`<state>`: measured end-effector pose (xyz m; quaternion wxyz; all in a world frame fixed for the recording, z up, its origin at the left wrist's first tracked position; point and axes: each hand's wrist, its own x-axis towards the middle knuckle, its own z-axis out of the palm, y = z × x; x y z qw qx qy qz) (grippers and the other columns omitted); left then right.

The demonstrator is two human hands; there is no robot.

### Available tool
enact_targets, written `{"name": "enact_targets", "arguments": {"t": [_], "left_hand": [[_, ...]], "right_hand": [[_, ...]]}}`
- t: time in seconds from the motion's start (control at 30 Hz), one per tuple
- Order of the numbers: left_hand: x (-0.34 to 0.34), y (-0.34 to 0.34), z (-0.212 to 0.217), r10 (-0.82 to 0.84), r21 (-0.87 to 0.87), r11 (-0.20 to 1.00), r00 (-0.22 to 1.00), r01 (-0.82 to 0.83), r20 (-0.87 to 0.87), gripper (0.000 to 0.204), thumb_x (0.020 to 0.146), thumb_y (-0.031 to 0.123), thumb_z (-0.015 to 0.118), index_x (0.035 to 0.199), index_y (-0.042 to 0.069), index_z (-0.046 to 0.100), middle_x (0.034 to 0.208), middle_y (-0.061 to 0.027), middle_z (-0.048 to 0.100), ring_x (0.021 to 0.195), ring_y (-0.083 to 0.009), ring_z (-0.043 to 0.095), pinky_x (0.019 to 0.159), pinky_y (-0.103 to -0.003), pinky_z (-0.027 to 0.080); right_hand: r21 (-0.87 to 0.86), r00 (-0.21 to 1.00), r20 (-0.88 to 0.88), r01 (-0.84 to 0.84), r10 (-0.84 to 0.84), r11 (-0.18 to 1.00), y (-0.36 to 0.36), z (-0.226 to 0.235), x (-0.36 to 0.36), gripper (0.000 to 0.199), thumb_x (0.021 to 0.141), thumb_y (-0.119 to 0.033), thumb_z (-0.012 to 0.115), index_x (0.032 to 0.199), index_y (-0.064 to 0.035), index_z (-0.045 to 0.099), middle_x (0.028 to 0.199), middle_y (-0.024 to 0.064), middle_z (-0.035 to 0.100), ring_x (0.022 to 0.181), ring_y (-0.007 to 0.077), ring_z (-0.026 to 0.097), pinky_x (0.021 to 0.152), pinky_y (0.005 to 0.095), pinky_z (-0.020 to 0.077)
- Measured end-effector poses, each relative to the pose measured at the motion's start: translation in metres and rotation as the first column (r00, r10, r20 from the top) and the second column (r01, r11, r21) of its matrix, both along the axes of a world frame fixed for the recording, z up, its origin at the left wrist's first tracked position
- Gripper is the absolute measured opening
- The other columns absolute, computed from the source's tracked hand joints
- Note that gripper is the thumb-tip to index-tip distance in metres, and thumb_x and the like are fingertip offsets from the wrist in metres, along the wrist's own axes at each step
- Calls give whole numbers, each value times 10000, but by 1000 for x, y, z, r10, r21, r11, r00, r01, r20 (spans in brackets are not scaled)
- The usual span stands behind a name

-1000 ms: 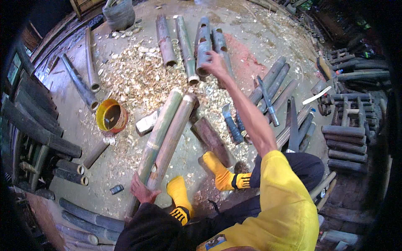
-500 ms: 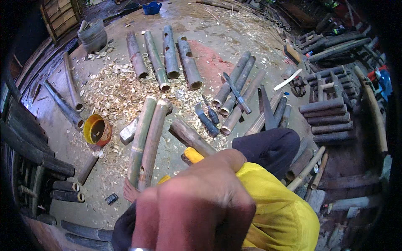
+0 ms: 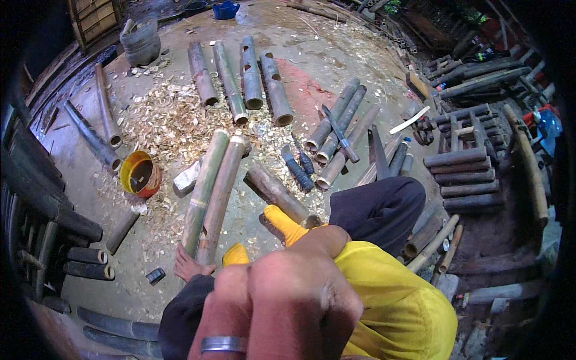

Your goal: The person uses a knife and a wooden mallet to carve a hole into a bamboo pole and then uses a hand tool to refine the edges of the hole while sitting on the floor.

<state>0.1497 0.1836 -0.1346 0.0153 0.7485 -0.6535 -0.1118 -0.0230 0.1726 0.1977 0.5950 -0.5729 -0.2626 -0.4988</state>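
Near centre, cropped right hand [image 3: 285,294], state unclear; left hand [image 3: 189,265] spread against a bamboo tube [image 3: 206,191] on littered floor [image 3: 144,249].

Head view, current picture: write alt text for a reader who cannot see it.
A person's right hand fills the lower foreground close to the lens, fingertips out of sight, while the left hand is at the lower end of two side-by-side bamboo tubes. Pale chips litter the floor beyond, among more tubes and a yellow-and-red bucket.

Grey floor [image 3: 137,261], reddish patch [image 3: 303,90], perhaps a wooden door [image 3: 97,23]
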Motion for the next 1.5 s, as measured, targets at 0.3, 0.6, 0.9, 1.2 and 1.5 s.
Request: {"name": "enact_targets", "arguments": {"t": [0.3, 0.6, 0.9, 1.2, 1.5], "left_hand": [[-8, 10, -4, 0, 16, 1000, 1000, 0, -29, 969, 481, 298, 779, 1298, 132, 287, 1232, -79, 424, 1181, -256, 383, 951, -437, 309], [5, 20, -51, -13, -111, 994, 984, -7, -178, 698, 603, 203, 684, 1208, 124, 344, 1135, -86, 470, 1134, -262, 437, 905, -438, 358], [36, 57, -127, -49, -409, 894, 866, -185, -498, 434, 725, 108, 589, 1117, 116, 402, 1039, -92, 516, 1088, -267, 491, 859, -438, 407], [44, 21, 68, -142, 129, 980, 985, 154, -93, 653, 641, 107, 688, 1217, 151, 382, 1026, -122, 561, 883, -317, 607, 736, -455, 506], [77, -38, 314, -347, -591, 489, 765, 642, 543, 605, 589, -33, 639, 1166, 125, 548, 1116, -56, 543, 1060, -229, 496, 963, -397, 335]], "right_hand": [[24, 946, -191, 271, -262, 962, -2, -8, -18, 180, 784, -132, 547, 837, 36, 582, 773, 190, 588, 664, 333, 573, 626, 379, 466], [64, 74, -937, 997, -343, 40, -5, -136, -108, 233, 764, -7, 563, 990, 45, 576, 750, 72, 588, 671, 120, 575, 647, 250, 484], [-88, -73, -994, 974, -81, 208, 40, -260, -105, 191, 775, 9, 524, 953, 16, 594, 720, 60, 604, 615, 98, 577, 567, 226, 469], [-560, -452, -816, 772, -360, 301, 19, -259, -95, 418, 694, 18, 594, 1101, -65, 548, 895, 165, 598, 830, 283, 596, 756, 366, 472], [-826, -354, -370, 549, -859, 129, -111, -184, -19, 764, 568, -148, 742, 1251, -139, 400, 1111, 147, 521, 1070, 315, 468, 914, 480, 320]]}}
